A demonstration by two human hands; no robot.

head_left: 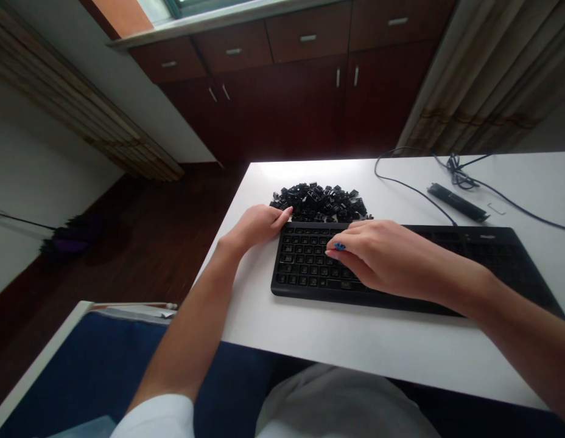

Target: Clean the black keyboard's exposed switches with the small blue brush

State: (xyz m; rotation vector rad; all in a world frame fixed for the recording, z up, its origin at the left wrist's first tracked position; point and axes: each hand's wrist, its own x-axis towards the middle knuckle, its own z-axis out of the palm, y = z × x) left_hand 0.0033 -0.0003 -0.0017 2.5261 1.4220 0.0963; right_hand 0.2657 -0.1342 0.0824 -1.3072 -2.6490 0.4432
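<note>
A black keyboard [310,295] with its keycaps off at the left part lies on the white table, its rows of sockets exposed. My left hand [259,224] grips the keyboard's far left corner, with the thumb along the back edge and the other fingers mostly hidden. Over the left half of the keyboard, my right hand [378,252] pinches a small blue piece [340,246] between thumb and fingertips. Its exact kind is too small to make out. Right behind the keyboard, close to my left thumb, is a heap of loose black keycaps [321,201].
On the white table [264,328], a long black strip [458,202], a thin bent metal piece [496,208] and a coiled black cable [460,173] lie at the back right. Dark red cabinets [282,103] stand beyond. A blue padded surface [104,365] is at left.
</note>
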